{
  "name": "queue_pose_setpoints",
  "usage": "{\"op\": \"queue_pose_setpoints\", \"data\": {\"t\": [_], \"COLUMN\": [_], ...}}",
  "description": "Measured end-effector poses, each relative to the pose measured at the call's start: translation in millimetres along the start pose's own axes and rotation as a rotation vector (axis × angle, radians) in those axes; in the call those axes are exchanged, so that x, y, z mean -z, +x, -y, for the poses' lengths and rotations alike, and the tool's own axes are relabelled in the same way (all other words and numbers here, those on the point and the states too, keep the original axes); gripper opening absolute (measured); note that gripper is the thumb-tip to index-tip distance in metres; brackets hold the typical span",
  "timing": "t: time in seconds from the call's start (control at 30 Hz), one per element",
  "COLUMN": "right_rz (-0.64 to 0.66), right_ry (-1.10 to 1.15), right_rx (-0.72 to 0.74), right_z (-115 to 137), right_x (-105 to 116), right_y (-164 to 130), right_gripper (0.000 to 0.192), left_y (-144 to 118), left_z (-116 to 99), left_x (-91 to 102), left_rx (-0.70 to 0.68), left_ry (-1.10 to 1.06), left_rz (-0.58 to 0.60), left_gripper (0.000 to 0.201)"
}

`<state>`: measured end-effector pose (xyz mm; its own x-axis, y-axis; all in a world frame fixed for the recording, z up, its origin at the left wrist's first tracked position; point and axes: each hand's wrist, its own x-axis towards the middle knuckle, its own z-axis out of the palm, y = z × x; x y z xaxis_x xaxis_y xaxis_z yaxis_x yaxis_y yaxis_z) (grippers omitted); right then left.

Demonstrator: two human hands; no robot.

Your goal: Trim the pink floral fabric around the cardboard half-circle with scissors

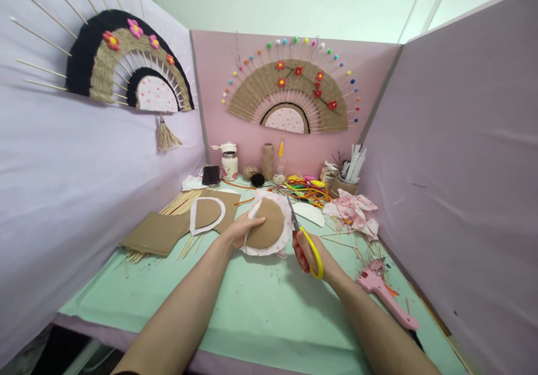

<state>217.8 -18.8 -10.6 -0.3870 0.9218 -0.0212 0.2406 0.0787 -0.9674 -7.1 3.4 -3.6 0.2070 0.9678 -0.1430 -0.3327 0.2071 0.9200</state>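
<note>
My left hand (244, 231) grips the left edge of a rounded brown cardboard piece (269, 226), its thumb lying on top. White fabric with pink spots (254, 249) extends past the cardboard all around as a border. In my right hand (309, 249) is a pair of scissors (313, 251) with one yellow and one red handle. Their blades point up and away, close along the fabric's right edge; whether they touch it I cannot tell. A white D-shaped frame (194, 218) lies to the left on cardboard.
Cardboard sheets (153, 232) lie on thin sticks at the left. A pink glue gun (389, 296) rests at the right, near crumpled spotted fabric (353, 209). A white bottle (229, 165), a twine spool (268, 162) and colourful pipe cleaners (309, 187) stand or lie at the back.
</note>
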Motion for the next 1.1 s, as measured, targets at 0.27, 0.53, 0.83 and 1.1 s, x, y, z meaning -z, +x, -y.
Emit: {"op": "queue_pose_setpoints", "data": {"t": [0.27,0.53,0.83,1.1], "right_rz": [0.076,0.1,0.096,0.112], "right_ry": [0.047,-0.011,-0.012,-0.03], "right_rx": [0.073,0.137,0.092,0.048], "right_z": [-7.9,-14.6,3.6,4.1], "right_x": [2.2,4.7,1.8,1.7], "right_y": [4.5,5.4,-0.6,-3.1], "right_gripper": [0.071,0.066,0.067,0.062], "left_y": [-2.4,-0.2,9.0,12.1], "left_z": [-3.8,-4.2,3.2,5.3], "left_x": [1.1,3.7,4.0,5.2], "left_rx": [-0.042,-0.059,-0.183,-0.418], "left_ry": [0.023,0.024,0.253,0.588], "left_rz": [-0.027,-0.108,-0.292,-0.417], "left_gripper": [0.057,0.053,0.049,0.045]}}
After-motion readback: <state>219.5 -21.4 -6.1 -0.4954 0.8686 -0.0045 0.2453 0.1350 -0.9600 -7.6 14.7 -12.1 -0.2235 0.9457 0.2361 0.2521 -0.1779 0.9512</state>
